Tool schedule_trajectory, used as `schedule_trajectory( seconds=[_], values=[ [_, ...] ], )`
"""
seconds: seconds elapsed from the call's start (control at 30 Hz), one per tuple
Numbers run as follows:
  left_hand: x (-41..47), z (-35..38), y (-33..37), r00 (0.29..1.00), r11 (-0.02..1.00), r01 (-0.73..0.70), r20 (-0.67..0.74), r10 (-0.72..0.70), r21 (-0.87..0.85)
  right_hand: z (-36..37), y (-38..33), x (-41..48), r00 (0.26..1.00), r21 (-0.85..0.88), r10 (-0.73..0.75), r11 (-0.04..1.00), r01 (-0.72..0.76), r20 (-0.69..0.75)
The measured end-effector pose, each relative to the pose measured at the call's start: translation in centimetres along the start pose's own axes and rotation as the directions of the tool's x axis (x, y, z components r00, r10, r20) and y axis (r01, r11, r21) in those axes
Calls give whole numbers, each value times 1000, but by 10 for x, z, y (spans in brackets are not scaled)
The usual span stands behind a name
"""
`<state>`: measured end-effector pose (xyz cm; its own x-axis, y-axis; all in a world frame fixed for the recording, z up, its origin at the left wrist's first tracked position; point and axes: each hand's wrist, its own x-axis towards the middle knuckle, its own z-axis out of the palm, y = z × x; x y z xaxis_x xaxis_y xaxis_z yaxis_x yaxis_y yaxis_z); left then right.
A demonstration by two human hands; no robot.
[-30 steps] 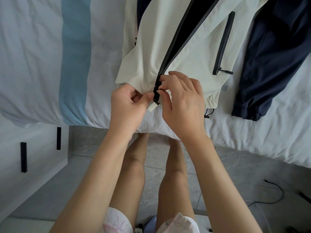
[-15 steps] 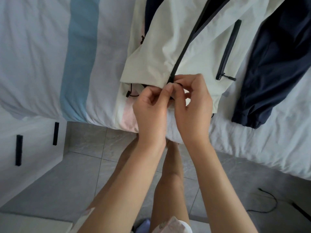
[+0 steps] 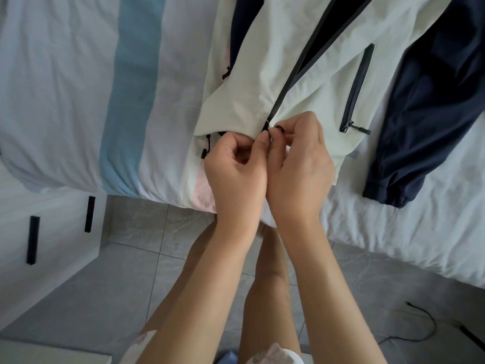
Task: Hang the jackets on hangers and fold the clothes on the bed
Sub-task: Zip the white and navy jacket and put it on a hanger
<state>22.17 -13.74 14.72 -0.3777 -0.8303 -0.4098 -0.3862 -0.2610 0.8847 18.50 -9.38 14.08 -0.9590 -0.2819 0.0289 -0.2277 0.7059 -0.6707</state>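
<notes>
- fingertips (image 3: 263,140) of the left hand (image 3: 236,169) are pressed together in a pinch on the bottom end of the front zip (image 3: 288,82), right at the hem of the pale jacket (image 3: 246,101). its other fingers are curled toward the palm.
- the right hand (image 3: 299,166) is held touching the left. its thumb and forefinger are closed on a small dark piece, taken to be the zip pull (image 3: 279,129), though this is too small to be made out for certain.
- both hands are met at one spot, so neither can be called nearer. the pull lies on the right hand's side and the hem end on the left's.
- from the fingers the zip is laid away from the person and slanted to the right. the jacket's long axis is set along that same line, with the hem toward the person at the edge of the bed (image 3: 65,88) and the collar end cut off by the top of the frame.
- the two tapes are laid together for a short way above the fingers, but whether they are meshed cannot be told. farther up they are parted, and dark lining is shown between them.
- the coming move is judged to be a pull along that slant, away and rightward, with the hem end held down by the left hand.
- a drawcord toggle (image 3: 206,149) is hung at the hem just left of the left hand.
- farther off, a pocket zip (image 3: 355,88) is set on the right panel, and a navy garment (image 3: 433,101) is spread beside the jacket's right edge.
</notes>
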Motion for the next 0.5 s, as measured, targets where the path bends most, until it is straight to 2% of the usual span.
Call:
schedule_trajectory(
  seconds=[0.17, 0.4, 0.5],
  values=[
    [2, 5, 5, 1000, 1000, -18, -14, 18, -14, -4, -2, 10, 999, -72, -45, 996, 46, 10],
    [2, 6, 7, 997, 995, -73, -25, 75, 74, -4, -3, 12, 997, -95, -72, 993, 74, 24],
    [0, -1, 6, 997, 996, -62, -33, 65, 70, -6, 0, 16, 991, -31, -97, 994, 101, 97]
  ],
)
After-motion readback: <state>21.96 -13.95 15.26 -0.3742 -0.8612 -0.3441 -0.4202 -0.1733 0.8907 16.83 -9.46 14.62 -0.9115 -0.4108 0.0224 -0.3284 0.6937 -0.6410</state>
